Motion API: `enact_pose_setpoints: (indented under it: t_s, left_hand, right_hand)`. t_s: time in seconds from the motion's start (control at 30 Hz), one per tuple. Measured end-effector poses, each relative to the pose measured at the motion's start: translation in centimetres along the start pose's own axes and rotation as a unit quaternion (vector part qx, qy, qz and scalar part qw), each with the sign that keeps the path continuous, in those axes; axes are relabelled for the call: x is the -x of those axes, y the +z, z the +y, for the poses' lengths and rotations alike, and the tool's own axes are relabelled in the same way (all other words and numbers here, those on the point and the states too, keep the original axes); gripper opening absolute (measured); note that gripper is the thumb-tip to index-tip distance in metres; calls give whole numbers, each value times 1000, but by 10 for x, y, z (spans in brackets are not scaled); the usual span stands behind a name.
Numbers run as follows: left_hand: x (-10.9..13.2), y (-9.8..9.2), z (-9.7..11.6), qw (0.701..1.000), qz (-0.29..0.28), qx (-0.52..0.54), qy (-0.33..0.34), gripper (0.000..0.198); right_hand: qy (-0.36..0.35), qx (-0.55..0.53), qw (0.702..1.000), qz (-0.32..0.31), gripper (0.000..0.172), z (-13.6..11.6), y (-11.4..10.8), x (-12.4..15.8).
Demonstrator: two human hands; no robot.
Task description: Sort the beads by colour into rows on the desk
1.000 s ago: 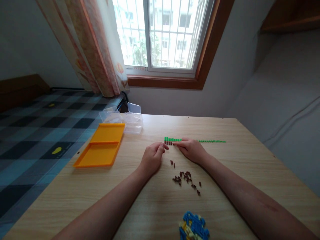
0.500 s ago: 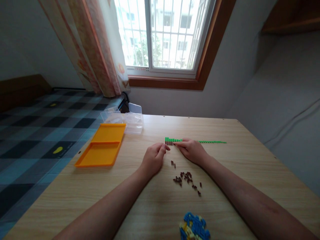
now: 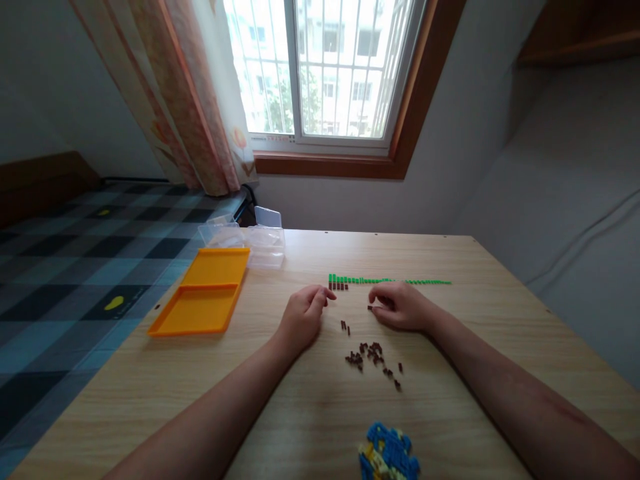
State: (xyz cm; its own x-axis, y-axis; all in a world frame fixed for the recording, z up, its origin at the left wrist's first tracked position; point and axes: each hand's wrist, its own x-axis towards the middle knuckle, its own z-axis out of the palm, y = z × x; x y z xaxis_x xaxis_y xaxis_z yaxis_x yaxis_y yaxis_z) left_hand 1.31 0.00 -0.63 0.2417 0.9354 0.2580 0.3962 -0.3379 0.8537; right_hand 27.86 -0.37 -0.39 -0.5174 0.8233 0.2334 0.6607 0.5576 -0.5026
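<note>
Brown bricks [image 3: 339, 287] lie lined beside green blocks [image 3: 355, 281].

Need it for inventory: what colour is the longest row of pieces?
The longest row is green, clearest in the head view.

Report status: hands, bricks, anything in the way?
Right hand at brown brick. Left hand beside brown row. Right hand hides part of green row.

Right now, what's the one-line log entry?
left hand: beside brown row; right hand: at single brown piece; green row: behind brown row; brown pile: on table
</note>
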Motion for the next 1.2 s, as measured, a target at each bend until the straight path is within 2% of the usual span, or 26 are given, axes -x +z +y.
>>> enact_pose_setpoints:
  t_s: [0.17,0.37,0.57,0.87,1.2]
  left_hand:
    - [-1,0,1,1000,-1,-2,2,41]
    - [-1,0,1,1000,-3,-6,5,40]
    - [0,-1,0,1000,-3,-8,3,40]
    - [-1,1,1,1000,0,-5,-3,40]
    - [-1,1,1,1000,-4,-21,2,39]
  right_hand:
    - [-14,31,999,2,17,0,10,-6]
    - [-3,43,994,102,21,7,19,-6]
    - [-32,33,997,68,17,7,16,-2]
    - [7,138,987,80,25,2,26,-23]
    - [24,134,988,77,28,1,26,-24]
